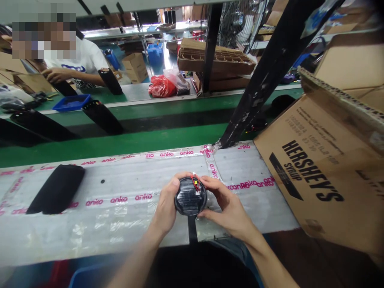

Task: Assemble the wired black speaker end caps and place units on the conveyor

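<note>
Between my two hands is a round black part point(189, 200), its flat face turned up toward me. Thin red and black wires with a yellow bit and small white connectors lie across its upper right. My left hand point(168, 200) wraps the left rim, thumb at the upper edge. On the other side, my right hand point(228, 204) grips the right rim between thumb and fingers. A black strap point(193, 230) runs from below the part to the table's near edge. The underside of the part is hidden.
A black fabric-covered piece point(57, 190) lies left on the taped worktable point(120, 224). A cardboard box point(324, 168) stands right, beside a slanted black post point(264, 68). Beyond the green belt point(168, 128), with black cylinders point(102, 116) on it, a co-worker point(81, 60) handles another cylinder.
</note>
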A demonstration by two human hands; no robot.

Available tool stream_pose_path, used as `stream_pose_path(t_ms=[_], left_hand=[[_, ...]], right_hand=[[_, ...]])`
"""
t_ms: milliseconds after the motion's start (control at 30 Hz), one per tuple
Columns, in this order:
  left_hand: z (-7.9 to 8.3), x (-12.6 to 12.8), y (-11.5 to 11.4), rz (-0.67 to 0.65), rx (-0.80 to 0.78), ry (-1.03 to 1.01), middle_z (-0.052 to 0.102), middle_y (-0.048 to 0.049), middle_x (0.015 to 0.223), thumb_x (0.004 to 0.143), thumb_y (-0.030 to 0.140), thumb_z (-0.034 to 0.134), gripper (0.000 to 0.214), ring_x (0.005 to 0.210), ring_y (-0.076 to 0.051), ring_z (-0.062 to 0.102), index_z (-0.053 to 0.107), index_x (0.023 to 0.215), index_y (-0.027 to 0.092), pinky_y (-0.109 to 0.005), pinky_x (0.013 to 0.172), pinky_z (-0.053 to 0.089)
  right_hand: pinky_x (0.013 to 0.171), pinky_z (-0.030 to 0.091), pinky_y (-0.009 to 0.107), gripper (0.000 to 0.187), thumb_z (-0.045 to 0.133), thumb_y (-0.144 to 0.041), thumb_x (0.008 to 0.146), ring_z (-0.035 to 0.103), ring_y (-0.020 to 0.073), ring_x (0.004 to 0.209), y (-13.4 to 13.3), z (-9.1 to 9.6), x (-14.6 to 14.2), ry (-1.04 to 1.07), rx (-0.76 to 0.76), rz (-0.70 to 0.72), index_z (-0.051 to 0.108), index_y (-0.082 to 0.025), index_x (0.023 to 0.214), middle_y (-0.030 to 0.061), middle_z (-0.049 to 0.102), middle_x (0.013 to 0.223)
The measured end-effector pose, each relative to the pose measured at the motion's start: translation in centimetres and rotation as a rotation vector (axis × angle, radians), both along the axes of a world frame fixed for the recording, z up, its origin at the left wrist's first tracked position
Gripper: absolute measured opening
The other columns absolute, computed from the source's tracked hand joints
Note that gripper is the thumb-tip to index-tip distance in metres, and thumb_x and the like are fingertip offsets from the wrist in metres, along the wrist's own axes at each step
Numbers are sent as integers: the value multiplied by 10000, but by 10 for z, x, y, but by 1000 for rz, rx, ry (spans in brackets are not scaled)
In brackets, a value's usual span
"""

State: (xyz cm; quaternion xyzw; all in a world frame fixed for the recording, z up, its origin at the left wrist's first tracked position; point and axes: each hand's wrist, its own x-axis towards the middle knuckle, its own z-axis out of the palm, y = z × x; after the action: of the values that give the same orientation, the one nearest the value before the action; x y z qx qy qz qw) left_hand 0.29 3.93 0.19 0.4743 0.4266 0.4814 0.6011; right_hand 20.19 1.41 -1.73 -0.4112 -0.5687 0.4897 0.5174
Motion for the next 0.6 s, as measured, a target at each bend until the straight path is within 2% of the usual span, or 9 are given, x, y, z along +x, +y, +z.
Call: stream_pose_path(t_ms=[100, 300, 467, 600], left_hand=[[6, 2, 0, 28, -7, 26, 807, -62, 1271, 1127, 450, 420, 454, 1183, -267, 725, 779, 1224, 190, -323, 1025, 537], [17, 0, 0, 41, -44, 136, 808, -48, 1289, 1127, 449, 414, 466, 1228, -259, 714, 787, 1246, 198, -320, 1074, 516], [20, -3, 1, 5, -32, 199, 800, -61, 1306, 1133, 458, 400, 473, 1231, -259, 712, 766, 1258, 186, -325, 1072, 515], [21, -8, 1, -50, -5, 216, 785, -83, 1340, 1133, 493, 393, 497, 1249, -274, 705, 730, 1309, 174, -334, 1046, 532]], right_hand=[[1284, 451, 529, 622, 975, -192, 772, 614, 292, 1471, 2, 3, 1, 53, -14, 43, 754, -368, 1325, 42, 723, 1482], [1309, 426, 507, 681, 895, -122, 839, 575, 275, 1509, 0, 8, 2, -21, 9, 69, 668, -343, 1441, 55, 676, 1541], [1281, 470, 448, 717, 959, -150, 785, 631, 259, 1452, 0, 8, 5, -110, 67, 43, 688, -367, 1413, 29, 707, 1504], [1262, 494, 440, 737, 1011, -171, 720, 666, 267, 1416, 1, 8, 1, -28, -1, 26, 746, -394, 1371, 7, 745, 1464]])
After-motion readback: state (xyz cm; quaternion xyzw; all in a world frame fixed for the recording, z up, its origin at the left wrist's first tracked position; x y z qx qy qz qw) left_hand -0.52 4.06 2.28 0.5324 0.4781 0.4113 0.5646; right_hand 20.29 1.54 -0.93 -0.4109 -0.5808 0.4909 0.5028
